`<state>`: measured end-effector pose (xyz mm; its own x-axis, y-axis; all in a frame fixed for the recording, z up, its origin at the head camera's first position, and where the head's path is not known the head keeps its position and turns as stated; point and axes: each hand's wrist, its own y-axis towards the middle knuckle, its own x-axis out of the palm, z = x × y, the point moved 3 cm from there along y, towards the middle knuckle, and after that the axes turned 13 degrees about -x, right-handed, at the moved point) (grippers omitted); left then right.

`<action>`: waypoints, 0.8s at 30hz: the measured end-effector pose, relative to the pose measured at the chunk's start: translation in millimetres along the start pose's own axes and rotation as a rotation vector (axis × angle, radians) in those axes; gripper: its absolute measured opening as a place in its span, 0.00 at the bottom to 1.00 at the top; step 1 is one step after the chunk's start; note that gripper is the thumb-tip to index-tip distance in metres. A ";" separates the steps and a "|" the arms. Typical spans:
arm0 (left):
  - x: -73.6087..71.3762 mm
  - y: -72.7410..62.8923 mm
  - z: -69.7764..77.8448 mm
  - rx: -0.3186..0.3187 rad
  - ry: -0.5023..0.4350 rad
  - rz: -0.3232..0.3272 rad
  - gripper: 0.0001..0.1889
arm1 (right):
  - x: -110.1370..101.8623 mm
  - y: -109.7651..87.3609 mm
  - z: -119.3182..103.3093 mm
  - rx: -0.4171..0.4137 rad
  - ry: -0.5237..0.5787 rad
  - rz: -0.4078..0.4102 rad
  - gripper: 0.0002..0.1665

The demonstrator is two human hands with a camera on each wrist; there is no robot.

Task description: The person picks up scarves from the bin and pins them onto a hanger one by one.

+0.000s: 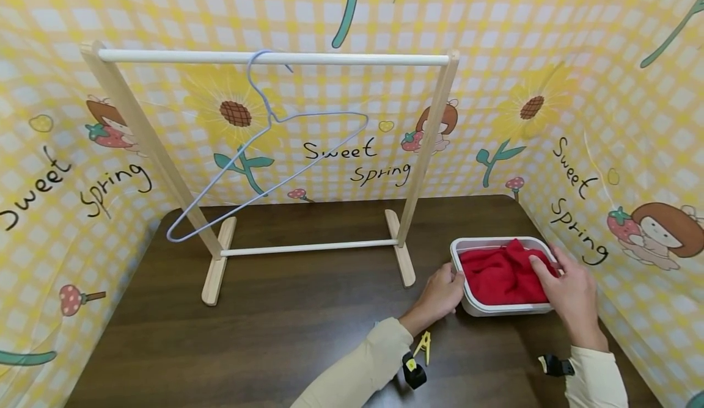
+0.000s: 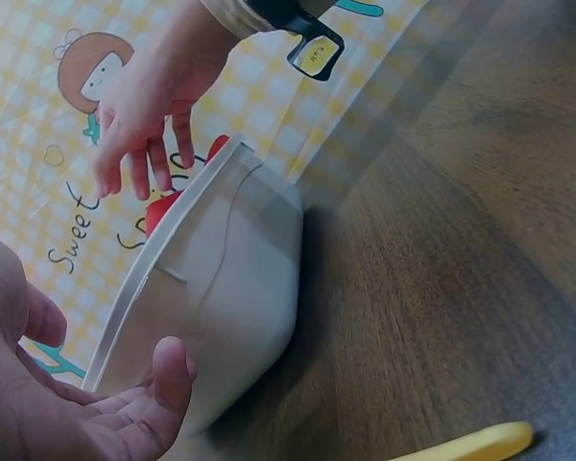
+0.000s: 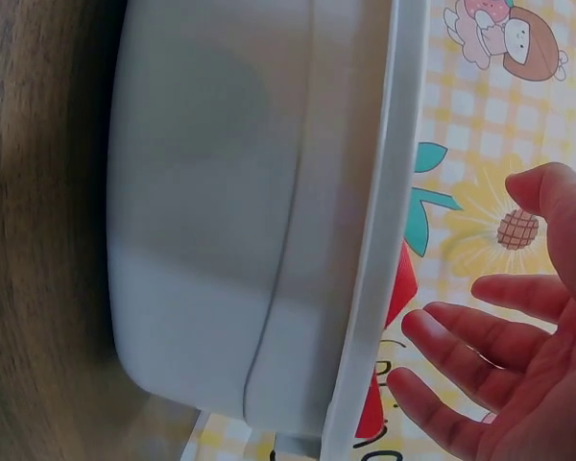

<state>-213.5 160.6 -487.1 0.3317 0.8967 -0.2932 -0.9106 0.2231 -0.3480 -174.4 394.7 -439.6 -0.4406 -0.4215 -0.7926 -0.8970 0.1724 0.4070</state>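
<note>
A white plastic tub (image 1: 508,308) stands on the table's right side, filled with crumpled red cloth (image 1: 497,273). At its left end my left hand (image 1: 442,290) holds the rim, its lower fingers against the outer wall in the left wrist view. My right hand (image 1: 572,289) hovers at the opposite end, thumb over the cloth and fingers by the rim. In the right wrist view its fingers (image 3: 466,355) are spread, with nothing between them. Only small bits of red cloth show above the rim in both wrist views.
A wooden rack (image 1: 426,145) with white rods stands left of the tub. From its top rod hangs a bare blue hanger (image 1: 264,194), tilted. Beside my left forearm lies a yellow clothespin (image 1: 423,346). Checked fabric (image 1: 352,23) surrounds the dark table (image 1: 264,335).
</note>
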 end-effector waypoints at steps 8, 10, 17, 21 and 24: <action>2.1 5.9 -0.5 -0.010 0.006 -0.002 0.18 | -1.0 2.4 6.4 0.030 -0.005 -0.051 0.38; 2.7 7.7 0.6 -0.009 0.009 0.003 0.18 | -0.8 4.3 7.7 0.033 -0.011 -0.065 0.39; 7.6 12.8 2.4 0.006 0.052 0.027 0.19 | -2.4 9.7 11.6 -0.012 -0.019 -0.012 0.37; 9.6 13.9 -0.8 0.003 0.084 0.018 0.19 | -1.3 10.5 14.8 -0.017 -0.007 0.010 0.36; 10.4 14.6 -2.8 0.004 0.103 0.008 0.16 | -0.4 11.2 17.8 -0.018 0.000 0.010 0.36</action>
<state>-222.7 172.2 -497.7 0.3478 0.8542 -0.3864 -0.9142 0.2177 -0.3417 -184.9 412.6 -442.8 -0.4497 -0.4199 -0.7883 -0.8917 0.1608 0.4230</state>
